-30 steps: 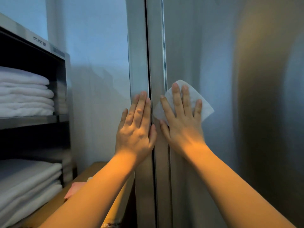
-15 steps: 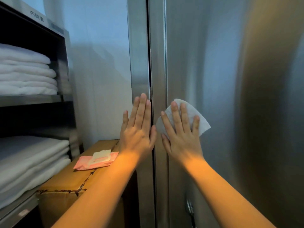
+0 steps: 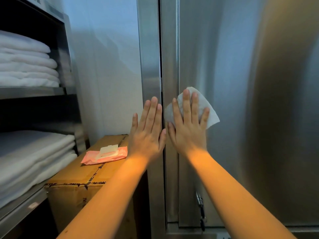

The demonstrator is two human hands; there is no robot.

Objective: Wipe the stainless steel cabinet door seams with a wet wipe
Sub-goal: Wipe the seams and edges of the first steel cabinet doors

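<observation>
I am pressing my right hand [image 3: 188, 128] flat, fingers straight and spread, onto the white crumpled wet wipe [image 3: 212, 116], pinning it against the brushed stainless steel cabinet door [image 3: 224, 57] rather than curling round it. The wipe is lying over the door's raised edge strip, just right of the dark vertical seam [image 3: 162, 66]. I cannot tell whether it is reaching into the gap itself. My left hand [image 3: 148, 133] is resting open and flat on the steel panel left of the seam, thumb right at the gap, holding nothing. Over the last second I have been sliding both hands down the door together. The brown taped cardboard box [image 3: 72, 176] and the pink soft pack of wipes [image 3: 105, 155] lying on it, near and to the left, are now coming fully into view, as is the small metal latch [image 3: 200, 209] near the door's bottom edge. I am judging that the upper run of this seam is already being covered and the lower stretch toward the latch is still waiting. To clean the gap itself, I am probably needing to shift the wipe slightly left.
</observation>
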